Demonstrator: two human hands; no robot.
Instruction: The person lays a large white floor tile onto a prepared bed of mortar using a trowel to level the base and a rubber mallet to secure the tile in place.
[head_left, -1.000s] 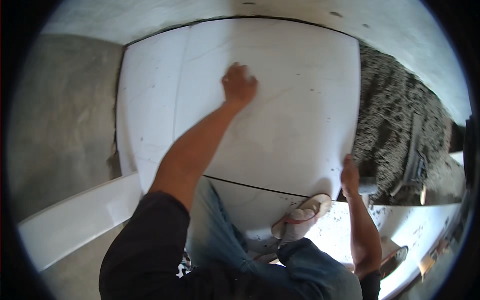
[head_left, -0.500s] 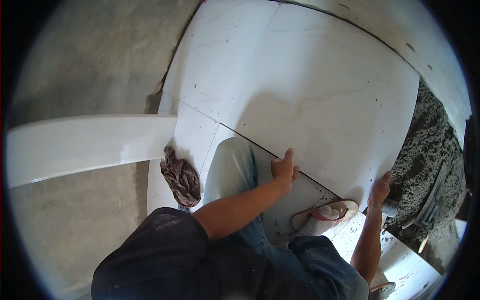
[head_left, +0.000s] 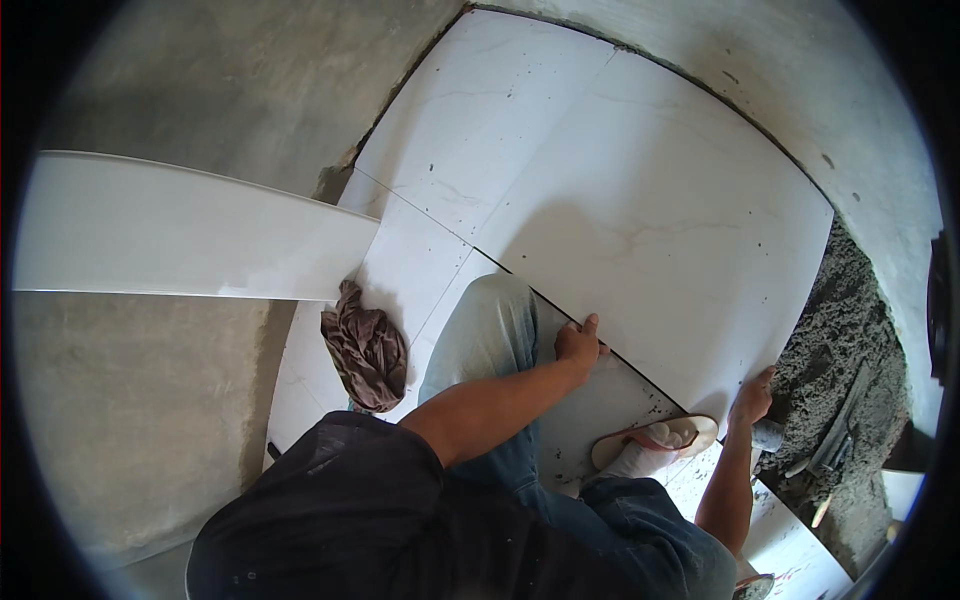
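A large white floor tile (head_left: pixel 670 210) with faint veins lies in front of me. A dark gap runs along its near edge. My left hand (head_left: pixel 580 342) is closed at that edge, its thumb up over the tile and the other fingers partly hidden. Farther right, my right hand (head_left: pixel 752 398) grips the tile's right side by the near corner, where the fingertips are partly hidden. Just beside the right wrist lies a grey cylindrical tool head (head_left: pixel 767 435), perhaps a mallet's. My sandalled foot (head_left: pixel 660 440) rests near the tile's near corner.
Wet grey mortar (head_left: pixel 830 330) borders the tile on the right, with metal tools (head_left: pixel 840 430) lying on it. A crumpled brown cloth (head_left: pixel 365 350) rests on the laid tiles (head_left: pixel 415 245) at left. A long pale panel (head_left: pixel 200 235) juts in from the left. A wall (head_left: pixel 780 90) stands behind.
The view has shifted and turned slightly. Both hands stay at the same places on the tile's edges, and the gap along its near edge still shows.
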